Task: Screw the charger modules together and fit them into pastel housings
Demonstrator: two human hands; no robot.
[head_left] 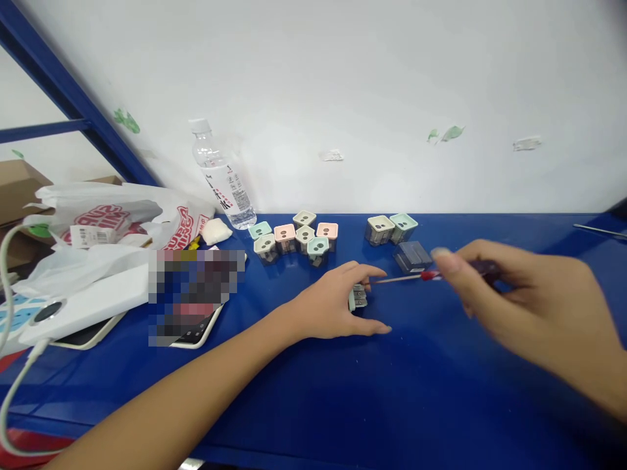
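My left hand (337, 303) rests on the blue table (313, 391), its fingers around a small square metal part with a pale teal cap (358, 297). My right hand (509, 294), blurred by motion, holds a small screwdriver (401, 278) with a red collar and dark handle. Its thin shaft points left toward the part, and its tip is close to it. A dark translucent block (411, 256) lies just beyond the shaft. Further back stand several similar square parts with pastel two-hole caps (294, 240).
A water bottle (223, 176) stands against the white wall (313, 78). To the left lie a white plastic bag (108, 215), a white power bank (83, 307) with a cable, and a partly blurred phone (193, 333). Cardboard boxes (19, 192) sit beyond the table's left end.
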